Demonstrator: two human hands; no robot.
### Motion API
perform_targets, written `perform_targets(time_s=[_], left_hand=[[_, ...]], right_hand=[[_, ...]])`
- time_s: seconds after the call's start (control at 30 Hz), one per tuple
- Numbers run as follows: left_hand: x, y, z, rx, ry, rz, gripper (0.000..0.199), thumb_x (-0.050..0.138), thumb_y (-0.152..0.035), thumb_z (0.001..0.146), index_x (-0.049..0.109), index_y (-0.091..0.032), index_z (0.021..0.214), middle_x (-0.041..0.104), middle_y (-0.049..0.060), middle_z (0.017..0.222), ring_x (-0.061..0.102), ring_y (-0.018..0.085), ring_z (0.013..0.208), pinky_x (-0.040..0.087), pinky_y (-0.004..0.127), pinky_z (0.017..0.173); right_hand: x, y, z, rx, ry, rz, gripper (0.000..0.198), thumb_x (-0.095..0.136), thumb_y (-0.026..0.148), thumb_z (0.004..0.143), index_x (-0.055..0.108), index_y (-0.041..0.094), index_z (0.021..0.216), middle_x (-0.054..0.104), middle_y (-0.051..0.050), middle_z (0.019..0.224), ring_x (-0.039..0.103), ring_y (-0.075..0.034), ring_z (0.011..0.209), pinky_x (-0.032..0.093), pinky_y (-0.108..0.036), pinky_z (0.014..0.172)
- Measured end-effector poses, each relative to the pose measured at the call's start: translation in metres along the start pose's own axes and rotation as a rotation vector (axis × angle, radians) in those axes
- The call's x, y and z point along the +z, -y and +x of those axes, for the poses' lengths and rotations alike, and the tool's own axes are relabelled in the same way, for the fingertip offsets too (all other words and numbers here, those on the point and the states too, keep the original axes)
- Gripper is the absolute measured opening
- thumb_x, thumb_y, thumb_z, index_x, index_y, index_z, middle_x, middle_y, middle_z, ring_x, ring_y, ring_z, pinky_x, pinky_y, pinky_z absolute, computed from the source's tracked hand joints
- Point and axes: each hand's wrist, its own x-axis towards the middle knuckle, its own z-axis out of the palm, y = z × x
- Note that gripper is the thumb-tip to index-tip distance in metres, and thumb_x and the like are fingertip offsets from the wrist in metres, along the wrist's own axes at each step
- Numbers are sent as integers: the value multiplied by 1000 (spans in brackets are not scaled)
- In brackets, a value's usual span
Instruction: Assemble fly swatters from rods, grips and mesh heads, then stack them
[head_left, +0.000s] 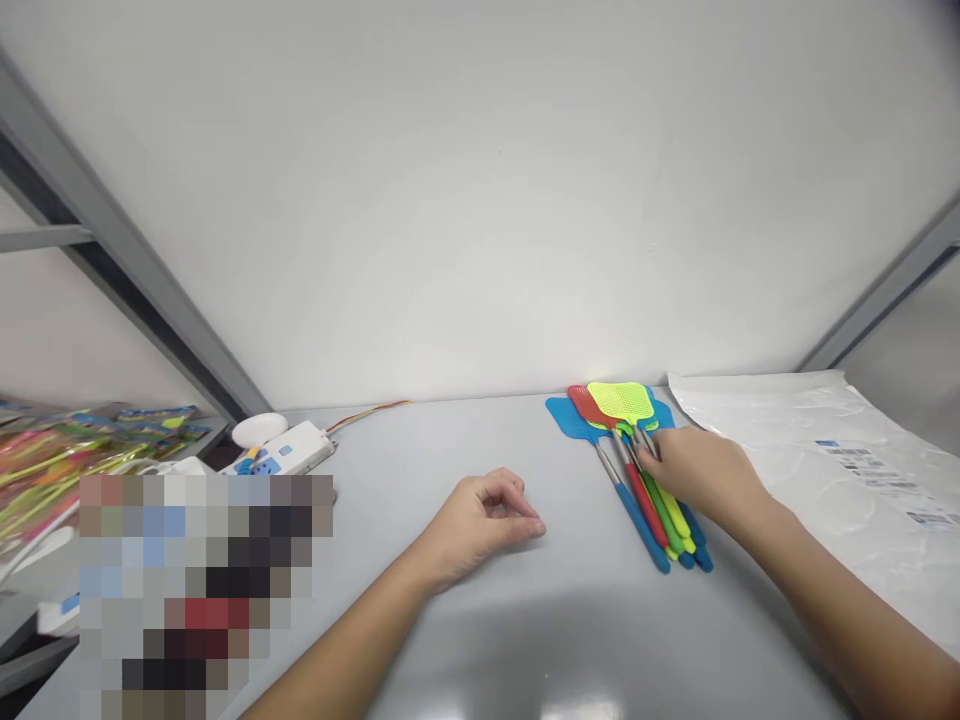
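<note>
A pile of fly swatters lies on the grey table, with blue, red, green and yellow handles and thin metal shafts. On top shows a yellow mesh head (pixel 621 401), beside a red head (pixel 585 402) and a blue head (pixel 570 415). My right hand (pixel 694 470) reaches over the pile from the right, its fingers closed around the shaft of a fly swatter (pixel 646 440); its fingertips are partly hidden. To the left of the pile, my left hand (pixel 487 525) hovers at the tabletop, curled with thumb and fingers together and nothing visible in it.
White plastic packaging (pixel 780 450) with printed labels lies at the right. A power strip (pixel 292 450) and a white round object (pixel 259 430) are at the back left. Colourful packaged items (pixel 45 470) sit at far left. A wall (pixel 480 250) stands behind; a blurred-out patch covers the lower left.
</note>
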Motion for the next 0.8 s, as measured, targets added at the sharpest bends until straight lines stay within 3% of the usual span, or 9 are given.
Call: perform_targets(time_s=[0.23,0.3,0.47,0.57,0.67,0.8], left_hand=[[0,0,0,-31,-24,28,22,77,-33,75,64,-16,78,56,-1,77,51,11,71,41,23,65],[0,-2,-1,-28,-29,41,19,73,-33,78,65,-17,84,57,-1,78,53,12,73,42,24,67],[1,-7,-3,-51,-44,103,13,58,-28,87,67,-19,92,57,0,86,54,11,71,45,25,68],[1,-9,-3,-44,-31,171,13,56,-27,87,67,-19,90,58,0,86,55,11,70,45,25,69],[2,-11,-3,-24,-26,213,14,55,-26,87,66,-18,90,59,1,87,56,12,70,46,26,69],[4,-10,-4,1,-22,289,15,52,-26,88,65,-18,91,61,2,88,55,13,71,46,27,68]], right_hand=[[-17,43,-28,-281,-113,-29,38,33,43,96,50,22,69,64,-5,70,59,-21,61,26,-30,50],[-18,41,-30,-225,-90,-15,43,31,52,95,51,22,72,64,-6,72,60,-23,63,29,-30,50],[-3,11,-26,121,43,-13,75,23,79,84,56,13,95,65,-16,81,64,-33,73,39,-36,52],[8,4,-21,140,158,38,92,20,83,81,52,3,113,66,-16,81,65,-34,74,43,-40,56],[16,12,-15,130,149,59,104,22,86,77,42,-3,128,66,-16,84,65,-36,80,45,-41,61],[24,29,-10,131,90,-17,93,37,71,85,31,-4,141,63,-24,107,61,-36,99,46,-40,70]])
